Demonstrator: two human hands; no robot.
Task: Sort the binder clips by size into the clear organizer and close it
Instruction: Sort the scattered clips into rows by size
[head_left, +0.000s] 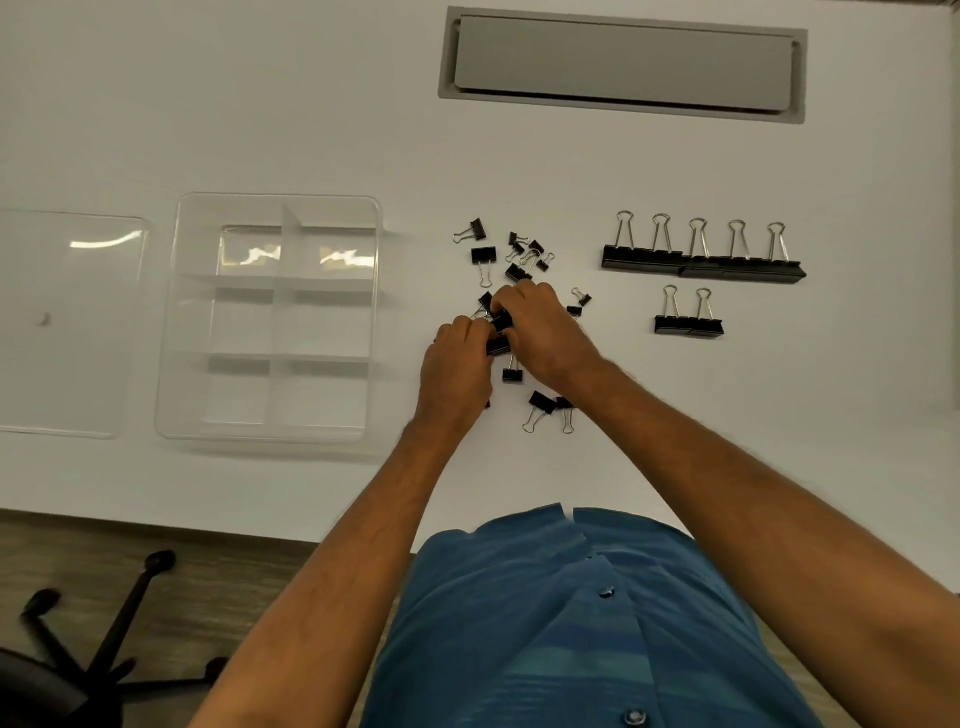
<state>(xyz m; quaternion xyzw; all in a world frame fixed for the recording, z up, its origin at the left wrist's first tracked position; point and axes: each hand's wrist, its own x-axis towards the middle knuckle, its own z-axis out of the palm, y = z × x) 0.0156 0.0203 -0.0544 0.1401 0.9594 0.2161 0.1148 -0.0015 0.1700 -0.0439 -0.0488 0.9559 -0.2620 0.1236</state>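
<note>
Both hands in the clip pile at frame centre
Left hand (457, 364) and right hand (540, 332) each pinch small clips (500, 332); big clips (701, 260) line up at right, the organizer (270, 317) sits open at left, lid (67, 322) beside it

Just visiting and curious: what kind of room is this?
Probably an office: a white desk with a grey cable hatch, a rolling chair base on the floor, and binder clips beside a clear organizer.

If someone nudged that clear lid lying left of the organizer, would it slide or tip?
The clear lid lies flat on the smooth white table, so it would probably slide, not tip. It looks like thin plastic, so likely light and slightly flexible when lifted by one edge.
</note>
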